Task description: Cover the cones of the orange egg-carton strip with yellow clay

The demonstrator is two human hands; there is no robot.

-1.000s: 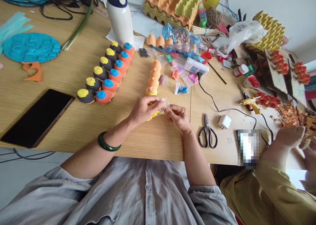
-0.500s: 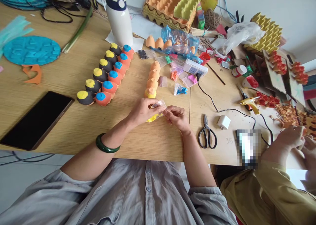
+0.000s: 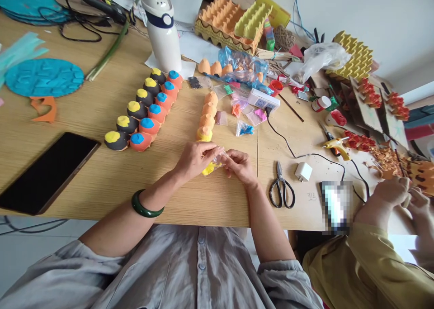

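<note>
Between my hands is a small clear plastic bag (image 3: 209,168) with yellow clay in it. My left hand (image 3: 195,159) pinches one side of the bag, and my right hand (image 3: 240,166) pinches its upper edge on the other side. Just beyond my fingers stands a row of orange egg-carton cups (image 3: 208,120); the nearest one carries yellow clay. Off to the left are a row of black cups with yellow tops (image 3: 127,124) and a row of orange-red cups with blue tops (image 3: 148,125).
Scissors (image 3: 281,187) and a white charger (image 3: 303,171) lie right of my hands. A power strip (image 3: 263,100) and clay packets sit behind. A phone (image 3: 50,171) is at left, a white bottle (image 3: 162,37) at the back. A co-worker's hands (image 3: 395,193) work at far right.
The view has shifted slightly. My hands stay together on the bag; its upper edge now shows more between my fingers. The things on the table lie as before.
</note>
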